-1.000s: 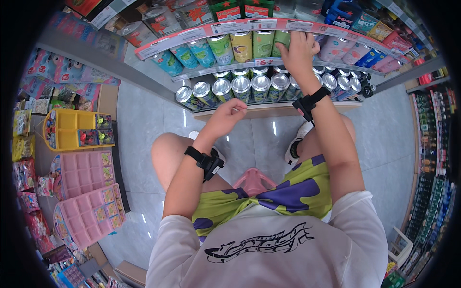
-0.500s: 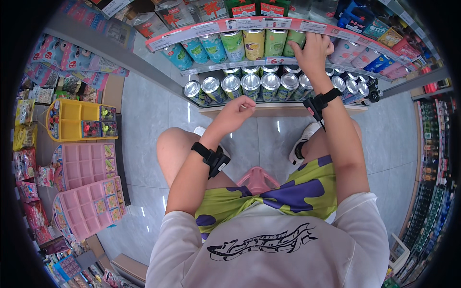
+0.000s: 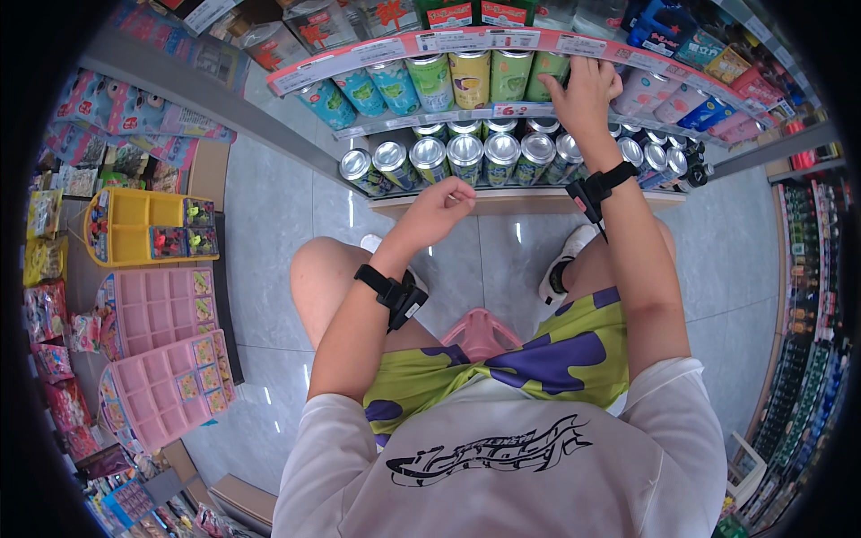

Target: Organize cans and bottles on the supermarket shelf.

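Note:
My right hand (image 3: 587, 103) reaches up to the middle shelf, fingers bent around the right side of a light green can (image 3: 545, 75), its thumb lying across the front. The palm hides part of what stands behind it. In front of the lower shelf, my left hand (image 3: 439, 210) hovers with its fingers loosely curled and nothing visible in them. Left of the green can stand another green can (image 3: 510, 75), a yellow can (image 3: 470, 79) and several blue ones. Silver-topped cans (image 3: 465, 154) fill the lower shelf in rows. Each wrist wears a black strap with a small box.
A pink price rail (image 3: 430, 43) runs above the cans, with boxed bottles over it. Pink packages (image 3: 640, 91) stand right of my hand. Yellow (image 3: 143, 224) and pink compartment trays (image 3: 157, 309) hang at the left. A pink stool (image 3: 482, 334) shows between my legs on the grey tiled floor.
The view has shifted very slightly, so the shelves sit a little higher and further left. Both hands keep nearly the same pose and place.

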`<state>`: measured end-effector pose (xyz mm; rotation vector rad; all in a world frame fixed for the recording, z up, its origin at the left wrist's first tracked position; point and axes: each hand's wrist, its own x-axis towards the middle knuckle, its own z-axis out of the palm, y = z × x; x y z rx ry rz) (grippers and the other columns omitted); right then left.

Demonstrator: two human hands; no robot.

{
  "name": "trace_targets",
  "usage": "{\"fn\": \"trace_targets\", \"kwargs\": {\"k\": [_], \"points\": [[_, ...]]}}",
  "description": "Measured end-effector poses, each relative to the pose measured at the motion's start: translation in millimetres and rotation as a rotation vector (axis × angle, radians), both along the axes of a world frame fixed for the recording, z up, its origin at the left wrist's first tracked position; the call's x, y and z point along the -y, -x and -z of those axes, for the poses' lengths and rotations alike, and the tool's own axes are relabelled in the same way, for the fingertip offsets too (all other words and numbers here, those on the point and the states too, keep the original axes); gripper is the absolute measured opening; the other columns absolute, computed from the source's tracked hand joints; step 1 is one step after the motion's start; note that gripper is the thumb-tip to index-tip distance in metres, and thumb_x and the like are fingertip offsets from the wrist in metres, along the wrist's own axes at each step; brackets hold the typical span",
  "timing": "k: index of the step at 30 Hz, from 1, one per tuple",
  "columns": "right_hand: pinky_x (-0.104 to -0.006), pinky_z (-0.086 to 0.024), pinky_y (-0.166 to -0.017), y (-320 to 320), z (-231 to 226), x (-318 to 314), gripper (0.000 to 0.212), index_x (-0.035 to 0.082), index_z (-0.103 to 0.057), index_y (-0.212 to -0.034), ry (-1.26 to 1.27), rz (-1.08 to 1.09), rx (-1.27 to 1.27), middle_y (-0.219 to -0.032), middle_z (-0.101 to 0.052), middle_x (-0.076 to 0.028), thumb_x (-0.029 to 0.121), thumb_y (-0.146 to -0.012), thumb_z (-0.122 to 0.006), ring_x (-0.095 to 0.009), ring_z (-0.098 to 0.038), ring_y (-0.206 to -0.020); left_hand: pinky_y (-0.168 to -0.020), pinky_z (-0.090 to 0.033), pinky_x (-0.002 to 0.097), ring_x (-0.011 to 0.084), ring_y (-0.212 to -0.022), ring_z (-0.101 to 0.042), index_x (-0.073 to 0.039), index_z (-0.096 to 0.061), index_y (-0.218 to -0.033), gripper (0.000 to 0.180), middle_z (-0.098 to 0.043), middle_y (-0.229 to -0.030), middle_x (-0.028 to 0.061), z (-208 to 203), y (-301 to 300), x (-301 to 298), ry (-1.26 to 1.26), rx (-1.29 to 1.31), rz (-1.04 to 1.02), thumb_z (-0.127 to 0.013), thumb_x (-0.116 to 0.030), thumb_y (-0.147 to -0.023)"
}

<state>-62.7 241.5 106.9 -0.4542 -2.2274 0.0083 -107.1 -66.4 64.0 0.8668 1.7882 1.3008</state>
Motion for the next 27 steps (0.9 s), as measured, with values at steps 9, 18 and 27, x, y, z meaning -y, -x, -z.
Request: {"fn": "trace_targets", "kwargs": {"k": [9, 18, 27], "points": [[-0.0502, -0.027, -0.104, -3.2, -1.6, 35.5, 0.055, 0.009, -0.052, -0.135, -0.112, -0.248, -0.024, -0.131, -0.056, -0.009, 0.027, -0.086, -0.071, -0.03, -0.044, -0.129, -0.071, -0.048, 0.0243, 0.0074, -0.078, -0.054, -0.002, -0.064, -0.104, 0.016, -0.062, -0.091, -0.0008, 3.0, -0.2, -0.7, -0.003, 0.005, -0.006, -0.065, -0.013, -0.093], [-0.0519, -0.026, -0.1, 12.0, -9.4, 34.2, 0.045, 0.017, -0.059, -0.128, -0.027, -0.182, -0.008, -0.127, -0.06, -0.004, 0.031, -0.087, -0.07, -0.031, -0.046, -0.12, -0.07, -0.047, 0.0235, 0.0067, -0.076, -0.053, -0.003, -0.063, -0.103, 0.015, -0.06, -0.088, -0.0015, -0.9, -2.3, -0.4, 0.013, 0.023, 0.011, -0.066, -0.013, -0.092], [-0.0504, -0.029, -0.098, 15.2, -8.0, 43.5, 0.045, 0.014, -0.059, -0.125, 0.043, -0.175, -0.087, -0.122, -0.06, -0.005, 0.027, -0.085, -0.072, -0.032, -0.047, -0.118, -0.072, -0.048, 0.0249, 0.0076, -0.078, -0.055, -0.003, -0.062, -0.102, 0.015, -0.061, -0.089, -0.0007, 5.1, -0.5, 0.7, 0.035, 0.03, 0.002, -0.066, -0.013, -0.092]]}}
